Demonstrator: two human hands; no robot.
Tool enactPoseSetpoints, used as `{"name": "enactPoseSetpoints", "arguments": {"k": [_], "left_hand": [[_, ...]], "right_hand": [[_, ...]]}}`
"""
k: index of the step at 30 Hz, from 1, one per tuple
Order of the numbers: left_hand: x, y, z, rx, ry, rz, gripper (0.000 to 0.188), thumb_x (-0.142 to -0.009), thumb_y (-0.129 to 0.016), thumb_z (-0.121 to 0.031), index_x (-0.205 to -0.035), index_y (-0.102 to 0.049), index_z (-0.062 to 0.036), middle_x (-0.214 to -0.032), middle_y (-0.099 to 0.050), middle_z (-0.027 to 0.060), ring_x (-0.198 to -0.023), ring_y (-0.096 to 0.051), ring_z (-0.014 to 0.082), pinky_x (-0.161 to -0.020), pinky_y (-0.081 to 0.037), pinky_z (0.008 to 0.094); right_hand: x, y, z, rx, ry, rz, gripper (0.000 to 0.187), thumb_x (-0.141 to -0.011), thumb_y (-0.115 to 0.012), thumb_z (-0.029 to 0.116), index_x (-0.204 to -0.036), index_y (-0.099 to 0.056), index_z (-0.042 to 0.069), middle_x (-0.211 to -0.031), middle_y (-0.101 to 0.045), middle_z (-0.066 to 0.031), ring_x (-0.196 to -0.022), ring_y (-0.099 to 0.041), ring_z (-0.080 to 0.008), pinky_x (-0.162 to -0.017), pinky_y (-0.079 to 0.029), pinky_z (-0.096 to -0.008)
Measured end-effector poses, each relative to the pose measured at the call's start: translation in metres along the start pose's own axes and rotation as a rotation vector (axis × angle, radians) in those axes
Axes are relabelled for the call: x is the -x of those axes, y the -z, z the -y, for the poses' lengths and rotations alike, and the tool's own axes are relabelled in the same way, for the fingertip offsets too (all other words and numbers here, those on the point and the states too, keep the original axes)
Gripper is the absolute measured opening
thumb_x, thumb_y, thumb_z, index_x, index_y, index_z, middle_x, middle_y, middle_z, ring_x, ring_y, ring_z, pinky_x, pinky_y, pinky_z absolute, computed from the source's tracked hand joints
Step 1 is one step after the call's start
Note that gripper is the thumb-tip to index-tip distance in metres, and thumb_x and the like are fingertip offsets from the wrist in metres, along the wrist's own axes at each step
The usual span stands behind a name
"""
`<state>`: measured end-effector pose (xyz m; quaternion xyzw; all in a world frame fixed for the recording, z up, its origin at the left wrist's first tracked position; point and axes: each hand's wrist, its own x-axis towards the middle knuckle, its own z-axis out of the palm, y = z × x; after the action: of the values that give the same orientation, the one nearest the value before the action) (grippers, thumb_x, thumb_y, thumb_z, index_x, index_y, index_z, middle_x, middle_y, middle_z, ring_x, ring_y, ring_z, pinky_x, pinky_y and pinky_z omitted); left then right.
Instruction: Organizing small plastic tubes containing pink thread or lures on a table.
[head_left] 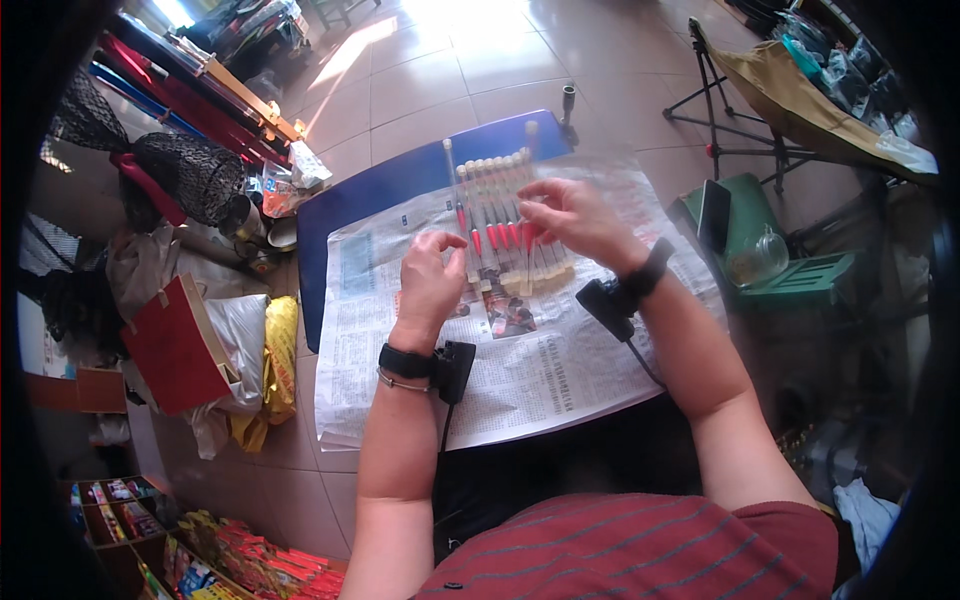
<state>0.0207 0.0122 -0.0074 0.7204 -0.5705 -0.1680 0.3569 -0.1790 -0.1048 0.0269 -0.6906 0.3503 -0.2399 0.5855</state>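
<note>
A row of slim clear tubes (487, 208) with pale caps lies side by side on newspaper. Inside them are fishing floats (503, 235) with red bodies and thin dark stems. Two longer tubes reach past the row: the left one (448, 160) near my left hand, the right one (532, 150) running beside my right fingers. My left hand (432, 275) hovers at the row's left side, fingers curved, thumb and forefinger apart. Over the row's right side is my right hand (580, 222), thumb and forefinger apart; whether its fingertips touch the tube is hard to see.
The newspaper (400, 400) covers most of a blue table (325, 220). A green plastic case (800, 280) and a folding stand with tan cloth (790, 85) stand to the right. Bags and a red box (175, 345) crowd the left, and colourful packets (240, 560) fill the lower left.
</note>
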Motion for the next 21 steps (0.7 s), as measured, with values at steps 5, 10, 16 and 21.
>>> {"name": "enactPoseSetpoints", "arguments": {"k": [5, 10, 16, 21], "left_hand": [[0.0, 0.0, -0.023, 0.702, 0.193, 0.339, 0.024, -0.095, -0.061, -0.02, -0.103, -0.067, 0.0016, -0.093, -0.069, 0.0063, -0.085, -0.066, 0.0121, -0.074, -0.053, 0.026], [0.004, 0.002, -0.033, 0.746, 0.197, 0.527, 0.028, -0.093, -0.064, -0.019, -0.111, -0.065, 0.0023, -0.097, -0.071, 0.0102, -0.084, -0.067, 0.0122, -0.072, -0.053, 0.0237], [0.002, 0.005, -0.031, 0.717, 0.211, 0.548, 0.029, -0.089, -0.068, -0.014, -0.111, -0.062, 0.0035, -0.094, -0.071, 0.0097, -0.084, -0.067, 0.0126, -0.072, -0.054, 0.0242], [0.002, 0.006, -0.034, 0.694, 0.195, 0.511, 0.023, -0.085, -0.072, -0.01, -0.104, -0.064, 0.0008, -0.091, -0.069, 0.0067, -0.083, -0.066, 0.0115, -0.074, -0.053, 0.0234]], "right_hand": [[0.001, 0.0, 0.005, -0.045, -0.011, 0.066, 0.037, -0.093, -0.062, 0.022, -0.114, -0.056, -0.007, -0.089, -0.069, -0.0137, -0.08, -0.07, -0.0158, -0.068, -0.058, -0.0261], [0.002, 0.0, 0.007, -0.015, -0.033, 0.077, 0.031, -0.094, -0.062, 0.02, -0.111, -0.056, -0.005, -0.091, -0.068, -0.0137, -0.082, -0.069, -0.0167, -0.07, -0.058, -0.0256], [-0.003, 0.002, 0.001, -0.079, 0.01, 0.055, 0.034, -0.094, -0.061, 0.024, -0.109, -0.057, -0.006, -0.09, -0.069, -0.0135, -0.08, -0.07, -0.0171, -0.069, -0.058, -0.0265], [-0.006, 0.007, -0.001, -0.242, -0.031, -0.08, 0.031, -0.097, -0.057, 0.025, -0.106, -0.058, -0.005, -0.086, -0.067, -0.0105, -0.074, -0.068, -0.0141, -0.064, -0.056, -0.0247]]}}
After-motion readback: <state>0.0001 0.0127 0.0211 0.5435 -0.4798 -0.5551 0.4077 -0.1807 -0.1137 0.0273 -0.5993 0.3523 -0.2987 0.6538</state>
